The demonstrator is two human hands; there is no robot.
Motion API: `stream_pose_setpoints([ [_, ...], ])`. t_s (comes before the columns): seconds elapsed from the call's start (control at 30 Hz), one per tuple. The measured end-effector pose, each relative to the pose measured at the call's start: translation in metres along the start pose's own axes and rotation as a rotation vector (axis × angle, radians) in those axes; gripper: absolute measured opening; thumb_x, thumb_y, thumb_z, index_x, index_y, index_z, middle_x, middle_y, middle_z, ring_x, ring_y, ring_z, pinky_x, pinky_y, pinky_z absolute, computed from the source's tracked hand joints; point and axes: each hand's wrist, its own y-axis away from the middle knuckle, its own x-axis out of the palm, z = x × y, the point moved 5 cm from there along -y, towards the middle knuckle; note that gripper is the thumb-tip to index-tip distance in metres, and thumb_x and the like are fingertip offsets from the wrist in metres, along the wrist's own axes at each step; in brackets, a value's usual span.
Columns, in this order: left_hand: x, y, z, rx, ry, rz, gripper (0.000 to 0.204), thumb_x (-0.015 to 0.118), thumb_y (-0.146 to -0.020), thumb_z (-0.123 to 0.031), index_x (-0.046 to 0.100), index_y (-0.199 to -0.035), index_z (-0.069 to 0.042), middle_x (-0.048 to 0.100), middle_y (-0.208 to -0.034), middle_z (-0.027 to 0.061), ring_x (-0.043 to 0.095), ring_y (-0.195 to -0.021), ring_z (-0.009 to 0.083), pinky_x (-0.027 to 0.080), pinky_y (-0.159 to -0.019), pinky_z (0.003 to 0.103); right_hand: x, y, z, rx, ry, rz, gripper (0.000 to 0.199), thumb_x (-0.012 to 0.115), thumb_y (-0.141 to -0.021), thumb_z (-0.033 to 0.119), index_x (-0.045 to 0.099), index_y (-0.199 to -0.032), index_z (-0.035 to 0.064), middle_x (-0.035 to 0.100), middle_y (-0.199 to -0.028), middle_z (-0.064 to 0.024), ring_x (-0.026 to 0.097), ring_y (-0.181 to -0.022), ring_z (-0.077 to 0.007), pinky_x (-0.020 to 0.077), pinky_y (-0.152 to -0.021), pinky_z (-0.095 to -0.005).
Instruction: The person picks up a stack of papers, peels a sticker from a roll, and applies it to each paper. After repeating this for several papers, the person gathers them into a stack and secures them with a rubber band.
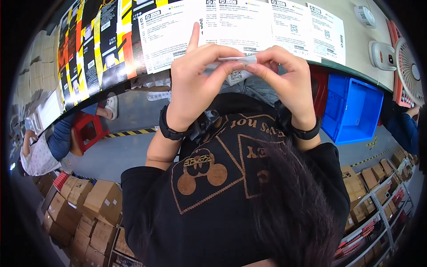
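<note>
A small pale grey-white printed sheet (236, 77), bent or folded at its upper edge, hangs in front of me just off the table's near edge. My left hand (194, 75) pinches it between thumb and forefinger, while another finger points up over the white boxes. From the other side, my right hand (287, 74) grips the same edge with thumb and fingertips, and the two hands nearly meet. Just beyond lies a row of white printed boxes (244, 29). The fingers hide part of the sheet.
Black, yellow and orange boxes (106, 44) cover the table's left side. A blue crate (351, 111) stands below its right edge, near a white fan (408, 71) and a small white device (381, 55). A seated person (44, 149) is at left, beside a red stool (86, 131). Cartons (100, 198) fill shelves behind.
</note>
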Motion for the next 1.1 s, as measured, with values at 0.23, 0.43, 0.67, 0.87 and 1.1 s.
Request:
stream_pose_setpoints([
  [0.23, 0.004, 0.001, 0.010, -0.078, 0.048, 0.015, 0.009, 0.066, -0.071, -0.004, 0.061, -0.068, 0.003, 0.055, -0.053, 0.0032, 0.047, -0.047, 0.0069, 0.030, -0.102, 0.041, -0.007, -0.004, -0.005, -0.003, -0.130, -0.049, 0.013, 0.068, -0.073, 0.006, 0.063, -0.083, -0.0010, 0.059, -0.072, -0.0021, 0.049, -0.063, -0.0048, 0.0374, -0.059, -0.0151],
  [0.43, 0.005, 0.000, 0.017, -0.131, 0.187, 0.034, 0.022, 0.070, -0.069, -0.016, 0.059, -0.059, 0.000, 0.043, -0.040, 0.0038, 0.043, -0.035, 0.0144, 0.036, -0.098, 0.040, -0.030, -0.010, -0.013, 0.099, -0.365, -0.272, 0.011, 0.065, -0.077, 0.008, 0.064, -0.083, -0.0012, 0.060, -0.070, -0.0037, 0.052, -0.063, -0.0049, 0.0361, -0.055, -0.0147],
  [0.67, 0.021, -0.002, 0.024, -0.184, 0.179, 0.249, 0.021, 0.072, -0.066, -0.012, 0.059, -0.061, 0.003, 0.045, -0.044, 0.0035, 0.050, -0.049, 0.0081, 0.035, -0.099, 0.037, -0.021, -0.033, -0.051, 0.186, -0.110, -0.291, 0.013, 0.065, -0.076, 0.011, 0.065, -0.082, -0.0013, 0.063, -0.070, -0.0035, 0.057, -0.063, -0.0047, 0.0377, -0.053, -0.0153],
  [0.87, 0.022, 0.001, 0.026, -0.192, 0.095, 0.242, 0.022, 0.073, -0.065, -0.015, 0.059, -0.061, 0.002, 0.041, -0.043, 0.0056, 0.058, -0.053, 0.0112, 0.038, -0.096, 0.033, -0.018, -0.034, -0.052, 0.185, -0.088, -0.257, 0.013, 0.066, -0.076, 0.012, 0.066, -0.084, 0.0010, 0.063, -0.069, -0.0022, 0.056, -0.061, -0.0035, 0.0346, -0.049, -0.0147],
  [1.1, 0.023, 0.001, 0.027, -0.186, 0.099, 0.244, 0.022, 0.073, -0.065, -0.015, 0.059, -0.061, 0.001, 0.040, -0.042, 0.0054, 0.059, -0.053, 0.0144, 0.038, -0.096, 0.033, -0.013, -0.034, -0.054, 0.151, -0.020, -0.313, 0.011, 0.066, -0.076, 0.012, 0.063, -0.081, 0.0021, 0.060, -0.063, -0.0014, 0.054, -0.056, -0.0054, 0.0351, -0.048, -0.0158],
])
